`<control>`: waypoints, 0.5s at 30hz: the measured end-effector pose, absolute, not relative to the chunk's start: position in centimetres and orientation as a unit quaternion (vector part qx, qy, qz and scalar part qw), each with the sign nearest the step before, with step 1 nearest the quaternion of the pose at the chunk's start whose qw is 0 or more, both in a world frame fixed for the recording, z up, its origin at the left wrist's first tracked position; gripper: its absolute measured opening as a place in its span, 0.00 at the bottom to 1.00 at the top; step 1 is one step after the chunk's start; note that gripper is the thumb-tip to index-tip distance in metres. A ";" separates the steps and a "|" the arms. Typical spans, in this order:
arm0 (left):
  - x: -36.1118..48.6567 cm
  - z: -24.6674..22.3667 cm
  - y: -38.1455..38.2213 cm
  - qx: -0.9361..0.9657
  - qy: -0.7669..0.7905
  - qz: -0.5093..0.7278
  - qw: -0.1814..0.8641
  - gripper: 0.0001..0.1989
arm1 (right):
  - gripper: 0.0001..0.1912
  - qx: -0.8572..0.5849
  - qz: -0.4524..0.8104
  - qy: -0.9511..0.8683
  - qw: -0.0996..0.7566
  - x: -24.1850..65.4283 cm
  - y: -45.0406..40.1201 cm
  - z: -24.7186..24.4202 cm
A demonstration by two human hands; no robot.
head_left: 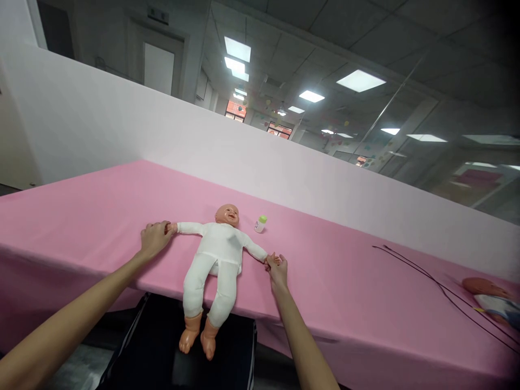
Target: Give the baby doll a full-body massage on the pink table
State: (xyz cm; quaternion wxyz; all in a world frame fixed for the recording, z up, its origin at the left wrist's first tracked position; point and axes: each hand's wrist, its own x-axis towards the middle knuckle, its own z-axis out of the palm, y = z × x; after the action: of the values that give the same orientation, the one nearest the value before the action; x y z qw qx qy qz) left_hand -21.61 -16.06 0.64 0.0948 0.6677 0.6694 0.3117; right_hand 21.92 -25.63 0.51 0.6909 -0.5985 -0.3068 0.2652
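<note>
A baby doll [221, 244] with a white cloth body lies on its back on the pink-covered table [325, 281], its arms stretched out to both sides. Its legs reach over the front edge, feet above my lap. My left hand [154, 237] is closed round the doll's hand on the left. On the other side, my right hand [278, 270] grips the doll's other hand between thumb and fingers. Near the doll's head stands a small bottle [260, 223] with a green cap, touched by neither hand.
Thin black cables [426, 273] run across the table's right part. A second doll [493, 300] lies at the far right edge. Behind the table rises a low white wall [260, 162] with glass above it.
</note>
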 end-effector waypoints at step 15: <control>-11.1 4.1 -23.3 0.780 0.463 0.334 0.257 0.33 | 0.32 -0.550 0.291 -0.623 0.475 13.4 -29.8 1.4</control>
State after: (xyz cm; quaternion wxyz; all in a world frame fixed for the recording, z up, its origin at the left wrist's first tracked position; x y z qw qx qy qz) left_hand -11.06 -23.30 4.08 0.2569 0.7796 0.4633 0.3341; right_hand 13.42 -29.76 1.44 0.4749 -0.5497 -0.6228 0.2905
